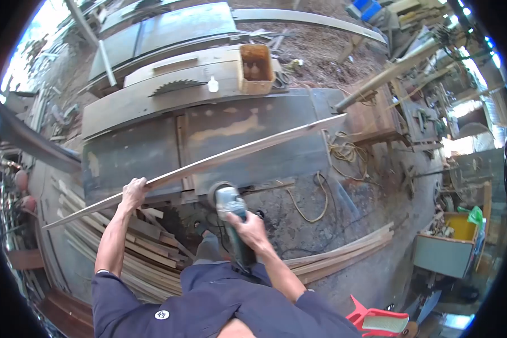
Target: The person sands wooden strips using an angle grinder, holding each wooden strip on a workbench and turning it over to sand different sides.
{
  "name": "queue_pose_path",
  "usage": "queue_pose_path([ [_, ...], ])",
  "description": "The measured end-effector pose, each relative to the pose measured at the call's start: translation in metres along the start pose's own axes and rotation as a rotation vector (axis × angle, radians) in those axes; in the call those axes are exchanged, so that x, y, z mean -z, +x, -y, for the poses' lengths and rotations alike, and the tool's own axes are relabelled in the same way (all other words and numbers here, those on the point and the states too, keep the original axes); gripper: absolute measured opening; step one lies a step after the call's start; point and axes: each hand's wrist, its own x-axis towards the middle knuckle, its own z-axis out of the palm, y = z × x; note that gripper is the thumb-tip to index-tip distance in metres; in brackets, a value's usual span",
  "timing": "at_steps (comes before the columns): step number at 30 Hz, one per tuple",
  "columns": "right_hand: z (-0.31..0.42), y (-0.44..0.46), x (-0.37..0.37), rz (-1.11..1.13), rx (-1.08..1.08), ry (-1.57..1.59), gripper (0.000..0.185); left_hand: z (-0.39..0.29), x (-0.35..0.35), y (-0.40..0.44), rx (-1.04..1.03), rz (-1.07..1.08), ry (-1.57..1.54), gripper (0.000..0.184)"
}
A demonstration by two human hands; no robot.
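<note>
left hand pinches 1 strip toward its 8 o'clock end; right hand, closed, grips 1 grinder, disc toward 11 o'clock.

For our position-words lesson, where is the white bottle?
In the head view, the white bottle stands at upper centre, between the toothed saw blade and the open tan container.

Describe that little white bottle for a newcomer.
Find the grey flat-topped worktable. On the pale wooden board along its far edge, the small bottle stands between a dark toothed saw blade and a tan open box, the only white one.
</note>
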Motion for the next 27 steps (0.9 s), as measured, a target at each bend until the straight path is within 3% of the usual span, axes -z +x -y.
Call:
queue_pose_path([
  [3,-0.054,-0.014,0.036,-0.155,-0.07,0.173,0.066,-0.023,0.03,-0.002,-0.064,-0.08,-0.178,0.018],
  [5,-0.108,-0.011,0.056,-0.198,-0.082,0.532,0.058,-0.051,0.058,-0.003,-0.104,-0.151,-0.221,0.021],
  [7,-0.116,-0.023,0.08,-0.271,-0.075,0.728,0.061,-0.088,0.089,-0.001,-0.207,-0.476,-0.374,0.026],
  [11,-0.158,-0.035,0.114,-0.353,-0.058,0.969,0.066,-0.155,0.165,-0.007,-0.088,-0.675,-0.468,0.032],
  [13,-0.165,-0.044,0.124,-0.37,-0.054,0.983,0.065,-0.18,0.205,-0.019,0.068,-0.577,-0.728,0.022],
  [14,-0.164,-0.048,0.129,-0.401,-0.05,0.999,0.064,-0.188,0.215,-0.023,0.063,-0.583,-0.724,0.022],
  [16,-0.16,-0.054,0.143,-0.392,-0.044,1.038,0.059,-0.203,0.23,-0.034,-0.086,-0.757,-1.135,0.023],
  [20,-0.148,-0.056,0.172,-0.343,-0.004,1.058,0.053,-0.255,0.267,-0.061,-0.071,-0.851,-1.266,0.038],
  [22,-0.146,-0.055,0.188,-0.323,0.039,1.07,0.055,-0.275,0.283,-0.068,-0.331,-0.911,-1.256,0.055],
  [24,-0.147,-0.055,0.199,-0.321,0.053,1.117,0.056,-0.282,0.291,-0.071,-0.313,-0.984,-1.179,0.063],
  [27,-0.15,-0.06,0.213,-0.335,0.061,1.199,0.058,-0.295,0.298,-0.071,-0.133,-1.306,-1.291,0.065],
])
